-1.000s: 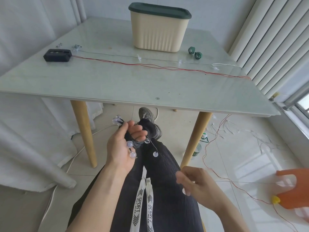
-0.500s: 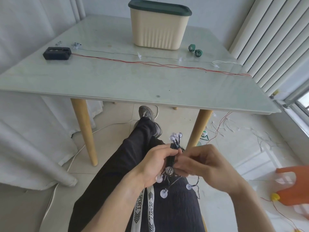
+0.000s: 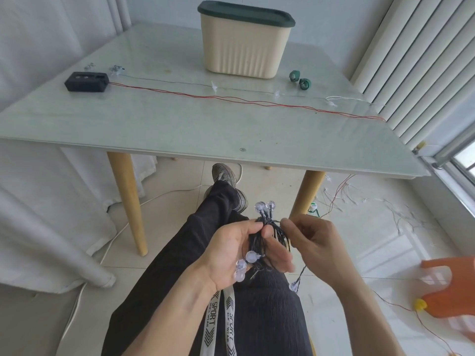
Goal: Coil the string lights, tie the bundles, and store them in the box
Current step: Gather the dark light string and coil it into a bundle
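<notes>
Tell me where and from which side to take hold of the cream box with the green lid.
Take the cream box by its two short ends, one hand on each, just under the overhanging green lid. It stands upright on the table, and the ribbed walls look slippery.

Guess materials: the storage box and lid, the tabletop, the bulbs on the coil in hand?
Storage box: looks like matte cream plastic, going by its moulded vertical ribs. Lid: dark green, likely plastic, with a dull sheen. Tabletop: glossy pale green with soft reflections; glass or polished stone, can't tell which. Bulbs: translucent frosted globes, probably plastic, on thin black insulated wire.
</notes>
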`<action>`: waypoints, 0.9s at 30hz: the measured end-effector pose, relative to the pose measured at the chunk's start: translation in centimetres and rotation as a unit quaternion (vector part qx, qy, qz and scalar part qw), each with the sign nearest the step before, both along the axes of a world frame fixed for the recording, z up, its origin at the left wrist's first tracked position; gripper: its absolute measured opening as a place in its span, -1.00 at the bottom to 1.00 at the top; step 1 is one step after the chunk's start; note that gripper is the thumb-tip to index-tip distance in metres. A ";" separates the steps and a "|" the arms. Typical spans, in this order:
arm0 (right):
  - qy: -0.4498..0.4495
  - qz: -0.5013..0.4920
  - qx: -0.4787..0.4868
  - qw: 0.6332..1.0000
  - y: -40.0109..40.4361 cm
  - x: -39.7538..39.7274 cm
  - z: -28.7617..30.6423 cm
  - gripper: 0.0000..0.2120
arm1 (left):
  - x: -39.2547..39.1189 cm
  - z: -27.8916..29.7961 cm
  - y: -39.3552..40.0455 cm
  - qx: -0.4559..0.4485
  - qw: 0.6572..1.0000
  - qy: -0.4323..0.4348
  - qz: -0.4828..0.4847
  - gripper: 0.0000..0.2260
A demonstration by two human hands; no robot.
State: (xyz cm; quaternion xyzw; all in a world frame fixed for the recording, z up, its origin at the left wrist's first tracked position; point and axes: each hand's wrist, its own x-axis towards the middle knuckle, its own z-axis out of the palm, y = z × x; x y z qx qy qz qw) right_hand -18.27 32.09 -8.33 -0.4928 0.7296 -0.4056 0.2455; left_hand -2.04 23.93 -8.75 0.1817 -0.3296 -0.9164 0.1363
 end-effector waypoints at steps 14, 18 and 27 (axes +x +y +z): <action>-0.069 0.062 -0.014 0.996 0.5 1.0 -1.7 -0.68 | -0.3 0.6 0.0 0.090 0.988 0.026 0.126 -0.83; -0.064 0.083 0.000 0.994 0.3 1.1 -2.2 -0.60 | -0.1 0.4 0.1 0.078 0.991 0.008 0.110 -0.79; -0.100 0.084 0.051 0.990 0.8 -0.1 -1.8 -0.78 | 0.2 0.0 -0.3 0.022 0.998 -0.006 0.054 -0.63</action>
